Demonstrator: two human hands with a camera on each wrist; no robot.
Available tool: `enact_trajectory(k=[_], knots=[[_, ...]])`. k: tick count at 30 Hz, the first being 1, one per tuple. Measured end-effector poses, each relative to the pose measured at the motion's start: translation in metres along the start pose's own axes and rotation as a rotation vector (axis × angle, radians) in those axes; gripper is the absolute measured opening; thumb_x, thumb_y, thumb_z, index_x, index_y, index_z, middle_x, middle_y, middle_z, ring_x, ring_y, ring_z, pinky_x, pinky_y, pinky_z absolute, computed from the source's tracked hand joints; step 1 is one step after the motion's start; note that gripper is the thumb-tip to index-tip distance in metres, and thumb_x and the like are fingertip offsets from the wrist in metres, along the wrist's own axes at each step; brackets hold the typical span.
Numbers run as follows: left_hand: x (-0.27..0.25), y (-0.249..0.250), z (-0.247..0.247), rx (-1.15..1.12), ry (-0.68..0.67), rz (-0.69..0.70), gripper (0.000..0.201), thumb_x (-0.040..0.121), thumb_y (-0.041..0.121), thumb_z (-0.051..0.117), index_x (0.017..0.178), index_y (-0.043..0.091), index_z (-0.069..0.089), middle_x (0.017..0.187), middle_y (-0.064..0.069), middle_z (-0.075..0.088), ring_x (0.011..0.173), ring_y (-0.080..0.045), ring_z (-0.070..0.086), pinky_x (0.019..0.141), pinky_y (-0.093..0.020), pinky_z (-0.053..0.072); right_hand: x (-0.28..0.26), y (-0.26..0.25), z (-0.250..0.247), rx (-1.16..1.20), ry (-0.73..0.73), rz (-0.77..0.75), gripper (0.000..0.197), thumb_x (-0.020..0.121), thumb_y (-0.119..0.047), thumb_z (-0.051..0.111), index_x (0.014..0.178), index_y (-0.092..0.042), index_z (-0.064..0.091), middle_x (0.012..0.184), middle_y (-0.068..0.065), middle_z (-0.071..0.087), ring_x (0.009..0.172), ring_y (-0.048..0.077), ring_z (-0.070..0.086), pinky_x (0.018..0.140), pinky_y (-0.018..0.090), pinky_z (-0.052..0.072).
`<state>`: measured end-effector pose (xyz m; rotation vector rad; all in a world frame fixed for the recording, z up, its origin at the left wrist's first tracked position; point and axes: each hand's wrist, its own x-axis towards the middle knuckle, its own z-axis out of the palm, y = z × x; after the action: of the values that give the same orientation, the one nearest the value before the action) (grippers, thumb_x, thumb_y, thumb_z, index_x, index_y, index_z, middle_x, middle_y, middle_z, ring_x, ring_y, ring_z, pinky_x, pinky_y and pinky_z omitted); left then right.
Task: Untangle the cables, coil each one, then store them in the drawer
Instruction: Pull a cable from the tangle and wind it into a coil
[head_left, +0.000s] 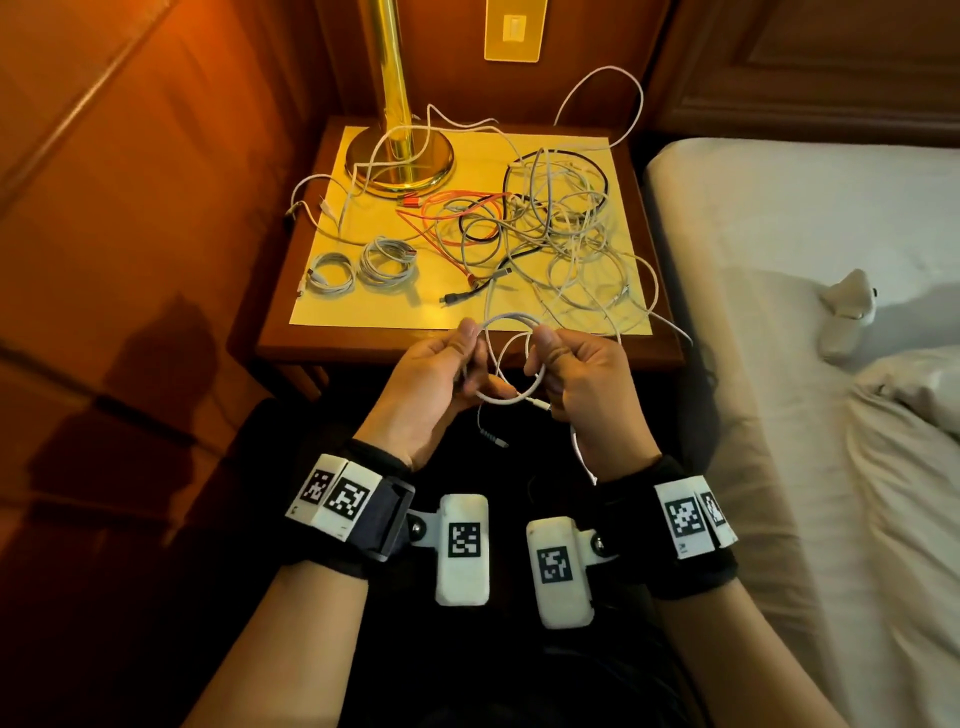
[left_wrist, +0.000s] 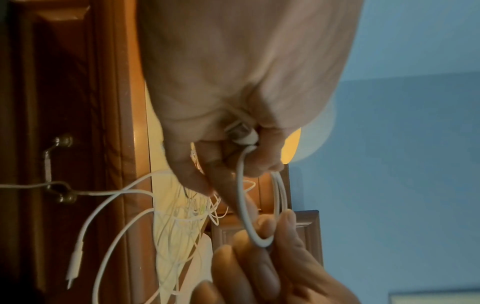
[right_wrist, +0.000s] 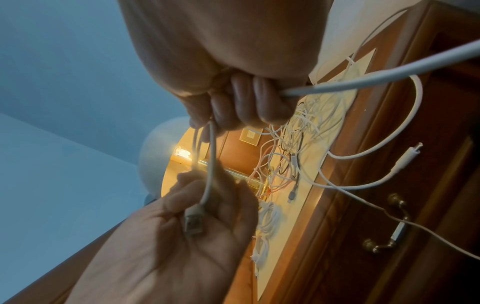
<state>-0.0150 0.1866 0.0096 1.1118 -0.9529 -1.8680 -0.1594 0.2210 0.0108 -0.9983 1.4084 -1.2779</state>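
Both hands hold one white USB cable (head_left: 511, 358) in a small loop between them: the left hand (head_left: 431, 382) pinches its one side, the right hand (head_left: 582, 379) grips the other. Beyond the hands lies the tangled cable pile (head_left: 545, 223); two coiled cables (head_left: 358, 267) lie beyond the left hand

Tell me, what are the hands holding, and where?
Both hold a white cable: left hand grips its plug end, right hand pinches the loop.
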Motion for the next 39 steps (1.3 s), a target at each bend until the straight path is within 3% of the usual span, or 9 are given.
enact_trajectory(k=[6, 12, 16, 19, 22, 27, 34, 37, 39], knots=[[-0.002, 0.013, -0.013, -0.184, -0.023, 0.103, 0.031, 0.098, 0.032, 0.036, 0.077, 0.012, 0.047, 0.046, 0.008, 0.032, 0.037, -0.008, 0.027, 0.058, -0.023, 0.044, -0.008, 0.021, -0.011, 0.011, -0.046, 0.078, 0.025, 0.097, -0.018, 0.054, 0.078, -0.006, 0.063, 0.052, -0.001, 0.036, 0.044, 0.006, 0.028, 0.041, 0.016, 0.024], [-0.002, 0.023, -0.033, -0.345, 0.099, 0.185, 0.037, 0.105, 0.033, 0.03, 0.079, 0.017, 0.05, 0.051, 0.008, 0.028, 0.037, -0.006, 0.024, 0.059, -0.022, 0.039, -0.006, 0.031, -0.035, -0.129, 0.118, 0.022, 0.015, 0.089, -0.009, 0.064, 0.078, 0.001, 0.066, 0.055, -0.002, 0.05, 0.05, 0.003, 0.041, 0.05, 0.016, 0.036], [-0.004, 0.023, -0.025, -0.328, 0.162, 0.225, 0.034, 0.106, 0.028, 0.032, 0.081, 0.015, 0.053, 0.054, 0.006, 0.031, 0.041, -0.008, 0.025, 0.06, -0.022, 0.039, -0.003, 0.022, -0.037, -0.392, 0.183, -0.052, 0.015, 0.084, -0.015, 0.071, 0.068, -0.015, 0.071, 0.065, 0.003, 0.066, 0.064, 0.012, 0.058, 0.066, 0.033, 0.05], [-0.005, 0.022, -0.011, -0.193, 0.233, 0.281, 0.033, 0.106, 0.022, 0.032, 0.084, 0.012, 0.055, 0.054, 0.005, 0.035, 0.045, -0.01, 0.028, 0.056, -0.021, 0.039, -0.007, 0.008, -0.026, -0.586, 0.08, -0.046, 0.016, 0.077, -0.022, 0.076, 0.063, -0.018, 0.071, 0.056, -0.004, 0.063, 0.064, 0.016, 0.06, 0.066, 0.041, 0.053], [-0.003, 0.019, -0.005, -0.067, 0.243, 0.282, 0.03, 0.104, 0.019, 0.036, 0.084, 0.011, 0.057, 0.052, 0.007, 0.042, 0.049, -0.009, 0.036, 0.055, -0.022, 0.032, -0.012, -0.01, -0.012, -0.659, -0.123, -0.022, 0.015, 0.076, -0.021, 0.078, 0.064, -0.014, 0.072, 0.055, -0.006, 0.06, 0.062, 0.012, 0.057, 0.066, 0.035, 0.049], [-0.007, 0.014, -0.005, 0.025, 0.038, 0.247, 0.027, 0.102, 0.015, 0.037, 0.09, 0.004, 0.059, 0.061, -0.001, 0.058, 0.058, -0.016, 0.058, 0.062, -0.025, 0.049, -0.014, -0.031, 0.002, -0.378, -0.347, -0.043, 0.015, 0.08, -0.007, 0.074, 0.068, 0.001, 0.07, 0.062, 0.01, 0.062, 0.06, 0.009, 0.051, 0.063, 0.023, 0.041], [-0.016, 0.012, 0.001, 0.034, -0.133, 0.117, 0.028, 0.097, 0.017, 0.044, 0.081, 0.001, 0.061, 0.053, -0.006, 0.058, 0.04, -0.015, 0.051, 0.048, -0.023, 0.044, -0.004, -0.031, 0.006, -0.113, -0.169, -0.149, 0.018, 0.079, -0.005, 0.07, 0.065, 0.004, 0.062, 0.06, 0.022, 0.064, 0.056, 0.037, 0.063, 0.071, 0.049, 0.055], [-0.017, 0.01, 0.007, 0.027, -0.152, 0.094, 0.029, 0.086, 0.027, 0.049, 0.075, 0.002, 0.057, 0.047, -0.002, 0.045, 0.034, -0.01, 0.034, 0.047, -0.023, 0.041, 0.0, -0.032, 0.005, -0.128, -0.022, -0.178, 0.018, 0.074, -0.002, 0.077, 0.066, 0.005, 0.063, 0.064, 0.028, 0.063, 0.053, 0.025, 0.056, 0.055, 0.036, 0.049], [-0.016, 0.01, 0.009, -0.018, -0.145, 0.068, 0.029, 0.085, 0.03, 0.049, 0.072, 0.004, 0.053, 0.047, 0.0, 0.04, 0.032, -0.006, 0.029, 0.047, -0.023, 0.043, 0.002, -0.029, 0.005, -0.099, 0.062, -0.19, 0.022, 0.069, -0.006, 0.082, 0.064, 0.002, 0.062, 0.064, 0.031, 0.059, 0.055, 0.024, 0.054, 0.052, 0.04, 0.048]])
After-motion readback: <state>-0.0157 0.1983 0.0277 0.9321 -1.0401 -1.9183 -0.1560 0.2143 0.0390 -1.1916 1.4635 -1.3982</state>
